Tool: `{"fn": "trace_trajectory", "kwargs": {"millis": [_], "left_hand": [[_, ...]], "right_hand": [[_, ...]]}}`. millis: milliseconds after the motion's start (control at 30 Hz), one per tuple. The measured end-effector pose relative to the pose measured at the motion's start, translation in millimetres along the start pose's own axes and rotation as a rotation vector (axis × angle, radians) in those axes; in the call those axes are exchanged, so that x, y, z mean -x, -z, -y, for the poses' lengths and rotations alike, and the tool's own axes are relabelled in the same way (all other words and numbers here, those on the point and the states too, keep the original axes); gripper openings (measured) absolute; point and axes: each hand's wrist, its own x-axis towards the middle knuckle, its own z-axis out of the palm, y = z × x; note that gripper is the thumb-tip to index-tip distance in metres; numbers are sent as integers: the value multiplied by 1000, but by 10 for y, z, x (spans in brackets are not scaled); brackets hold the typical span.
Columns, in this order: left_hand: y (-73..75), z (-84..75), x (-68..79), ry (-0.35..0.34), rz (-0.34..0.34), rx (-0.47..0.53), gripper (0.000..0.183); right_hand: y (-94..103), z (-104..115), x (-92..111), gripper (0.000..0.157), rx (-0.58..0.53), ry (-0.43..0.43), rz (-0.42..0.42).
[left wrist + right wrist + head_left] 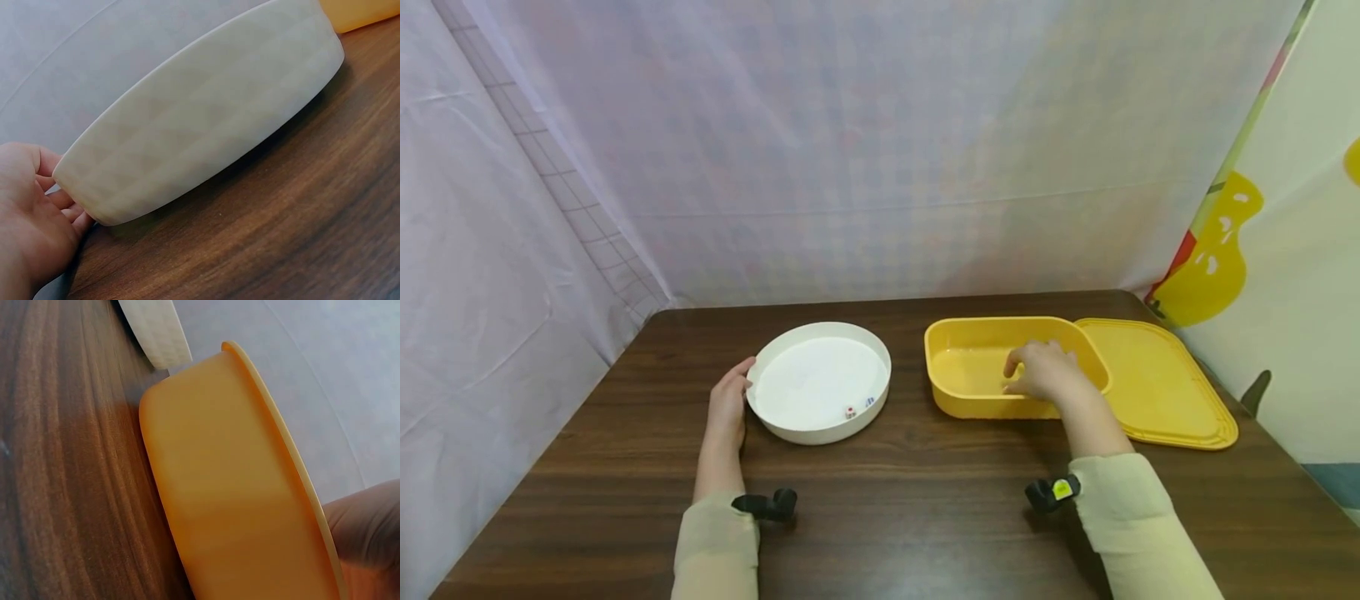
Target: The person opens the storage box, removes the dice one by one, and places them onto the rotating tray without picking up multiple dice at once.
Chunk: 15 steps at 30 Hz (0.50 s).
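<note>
Two small dice-like pieces (851, 412) lie inside a round white tray (808, 367) on a brown bench (895, 525) as a person's left grip (727, 403) touches the tray's left side, though whether it curls round the edge is hard to tell; the right grip (1047, 372), thumb and fingers parted, reaches into a yellow container (985, 407) just beside a flat yellow lid (1153, 379).

The yellow tub (985, 407) looks smooth plastic; the round white tray (194, 119), matt plastic with faceted sides; the tabletop (880, 517), wood-grained; the curtain (880, 150), creased cloth.
</note>
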Motion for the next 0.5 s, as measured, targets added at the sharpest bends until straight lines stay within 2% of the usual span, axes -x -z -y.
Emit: {"fn": "trace_trajectory", "kwargs": {"millis": [500], "left_hand": [[8, 7, -1, -6, 12, -17, 54]], "right_hand": [[-4, 15, -40, 10, 12, -26, 57]]}}
